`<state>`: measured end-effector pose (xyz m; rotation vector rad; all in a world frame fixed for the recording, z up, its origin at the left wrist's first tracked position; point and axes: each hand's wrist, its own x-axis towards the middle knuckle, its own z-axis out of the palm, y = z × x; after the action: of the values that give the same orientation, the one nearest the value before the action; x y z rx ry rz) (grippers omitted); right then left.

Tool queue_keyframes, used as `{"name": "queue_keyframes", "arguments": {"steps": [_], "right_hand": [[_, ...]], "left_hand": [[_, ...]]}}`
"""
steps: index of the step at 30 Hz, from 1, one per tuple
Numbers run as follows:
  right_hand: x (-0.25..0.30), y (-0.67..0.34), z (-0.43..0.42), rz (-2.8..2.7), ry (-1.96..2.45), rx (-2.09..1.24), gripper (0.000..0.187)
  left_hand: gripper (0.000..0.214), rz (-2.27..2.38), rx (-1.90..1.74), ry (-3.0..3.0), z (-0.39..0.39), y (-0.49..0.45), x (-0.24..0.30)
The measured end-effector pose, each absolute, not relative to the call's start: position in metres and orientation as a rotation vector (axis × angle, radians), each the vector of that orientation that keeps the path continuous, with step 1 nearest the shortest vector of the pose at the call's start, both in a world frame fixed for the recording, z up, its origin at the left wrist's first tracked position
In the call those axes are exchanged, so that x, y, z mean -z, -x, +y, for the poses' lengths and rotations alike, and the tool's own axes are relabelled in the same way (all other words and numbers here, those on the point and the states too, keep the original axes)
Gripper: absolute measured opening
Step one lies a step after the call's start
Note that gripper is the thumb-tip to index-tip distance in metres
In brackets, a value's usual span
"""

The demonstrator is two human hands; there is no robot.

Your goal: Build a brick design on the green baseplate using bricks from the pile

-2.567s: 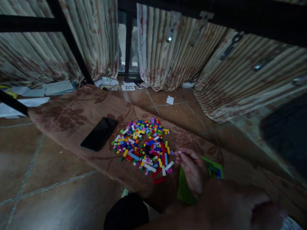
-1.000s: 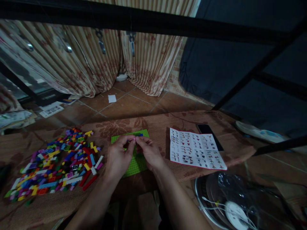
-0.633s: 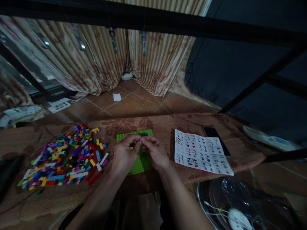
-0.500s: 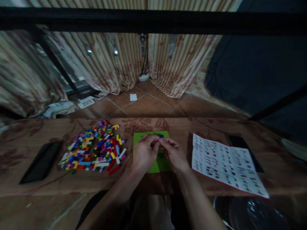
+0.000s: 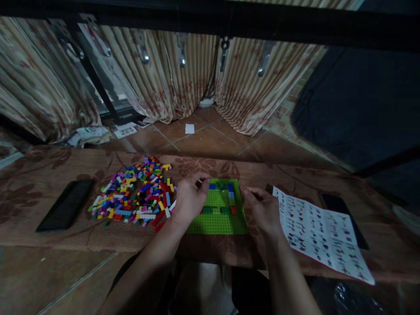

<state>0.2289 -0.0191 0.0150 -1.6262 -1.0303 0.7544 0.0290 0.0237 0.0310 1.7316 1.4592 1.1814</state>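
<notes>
A bright green studded baseplate [image 5: 216, 225] lies on the cloth-covered bench in front of me. Blue, dark green, clear and orange bricks form part of a rectangular outline [image 5: 231, 192] on it. Over the plate's left side is my left hand [image 5: 189, 197], thumb and forefinger curled together; whatever they may hold is too small to make out. It covers the outline's left part. My right hand [image 5: 265, 209] is just off the plate's right edge, fingers bent and pinched, and I cannot see what is between them.
A spread pile of mixed coloured bricks [image 5: 131, 192] lies left of the plate. Farther left is a black phone [image 5: 65, 205]. On the right a printed instruction sheet [image 5: 318, 232] partly covers another dark flat device [image 5: 341, 214]. A dark metal bar [image 5: 210, 26] crosses above the bench.
My hands have come apart from where their fingertips met over the plate. The left went left, the right moved right beyond the plate, uncovering the brick outline. The camera view has shifted.
</notes>
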Motion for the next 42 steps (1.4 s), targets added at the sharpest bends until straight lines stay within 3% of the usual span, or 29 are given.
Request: {"name": "queue_keyframes", "arguments": {"steps": [10, 26, 42], "right_hand": [[0.005, -0.215, -0.015, -1.303, 1.710, -0.741, 0.032], [0.003, -0.195, -0.007, -1.442, 1.679, -0.667, 0.030], [-0.011, -0.160, -0.005, -1.416, 1.279, -0.773, 0.018]], "left_hand": [[0.018, 1.471, -1.234, -1.667, 0.029, -0.020, -0.033], [0.019, 1.556, -0.846, -1.903, 0.015, -0.021, -0.033], [0.020, 1.295, -0.906, -1.629, 0.017, -0.028, -0.016]]}}
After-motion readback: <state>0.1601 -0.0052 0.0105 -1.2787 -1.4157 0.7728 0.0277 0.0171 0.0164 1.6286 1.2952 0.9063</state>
